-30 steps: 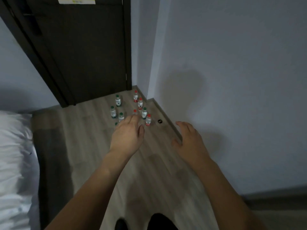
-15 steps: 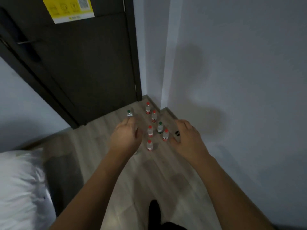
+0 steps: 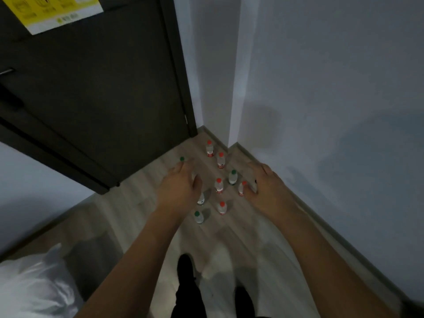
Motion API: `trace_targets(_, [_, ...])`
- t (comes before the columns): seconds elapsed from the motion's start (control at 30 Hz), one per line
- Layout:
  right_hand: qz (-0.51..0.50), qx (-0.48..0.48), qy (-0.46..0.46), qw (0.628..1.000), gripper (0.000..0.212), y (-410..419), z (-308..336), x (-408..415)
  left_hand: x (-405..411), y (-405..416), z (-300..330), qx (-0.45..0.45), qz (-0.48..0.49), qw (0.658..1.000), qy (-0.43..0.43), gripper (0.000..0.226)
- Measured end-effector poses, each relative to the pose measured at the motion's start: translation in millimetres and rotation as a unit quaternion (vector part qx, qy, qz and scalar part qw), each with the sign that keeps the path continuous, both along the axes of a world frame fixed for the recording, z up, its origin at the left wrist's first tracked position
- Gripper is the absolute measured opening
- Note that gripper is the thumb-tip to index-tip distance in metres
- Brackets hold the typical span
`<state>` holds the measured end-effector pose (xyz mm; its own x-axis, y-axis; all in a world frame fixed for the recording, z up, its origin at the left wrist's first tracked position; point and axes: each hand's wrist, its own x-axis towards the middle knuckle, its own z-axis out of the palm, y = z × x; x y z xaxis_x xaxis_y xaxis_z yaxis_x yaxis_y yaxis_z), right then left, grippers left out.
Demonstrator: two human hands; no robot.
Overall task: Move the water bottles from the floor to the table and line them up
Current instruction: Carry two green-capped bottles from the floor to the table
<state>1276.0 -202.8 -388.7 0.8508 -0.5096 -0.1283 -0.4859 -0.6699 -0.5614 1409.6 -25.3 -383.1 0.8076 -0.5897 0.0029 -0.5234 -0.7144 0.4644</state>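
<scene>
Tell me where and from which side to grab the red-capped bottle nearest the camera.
Grip the nearest red-capped bottle around its clear body just below the cap, coming from above and the near side. It stands upright on the floor apart from its neighbours, so fingers should fit around it. Either open hand, left or right, looks close.

Pale wood-plank floor (image 3: pixel 241 244), meeting a dark door and grey walls at the corner; small water bottles (image 3: pixel 218 185) stand upright on it in a loose cluster near that corner, apart from one another; five red caps visible, three green caps; one further bottle partly hidden, cap not seen; white bedding (image 3: pixel 29 288) at lower left edge.
</scene>
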Motion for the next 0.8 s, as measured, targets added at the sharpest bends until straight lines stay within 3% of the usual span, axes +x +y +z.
trace_targets(0.17, [0.01, 0.011, 0.024, 1.0, 0.057, 17.5, -47.8, 93.2, 93.0, 19.5, -50.6, 0.022, -0.021, 0.999, 0.022, 0.041])
trace_targets(0.3, [0.044, 0.027, 0.05, 0.997, 0.041, 15.1, -133.2, 178.0, 162.5, 17.5, -136.8, 0.07, -0.041, 0.996, 0.026, 0.043])
trace_targets(0.53, [0.069, 0.028, 0.137, 0.988, 0.055, -0.7, -372.4, 276.9, 205.4, 9.6, -384.0, 0.16, -0.092, 0.979, 0.081, 0.048])
trace_targets(0.67, [0.097, 0.01, 0.197, 0.976, 0.06, -17.5, -517.7, 298.3, 189.7, 0.2, -538.1, 0.212, -0.098, 0.96, 0.153, 0.068])
trace_targets(0.8, [0.134, 0.026, 0.214, 0.967, 0.068, -17.1, -625.8, 322.4, 173.4, -0.4, -653.5, 0.229, -0.12, 0.957, 0.132, 0.075])
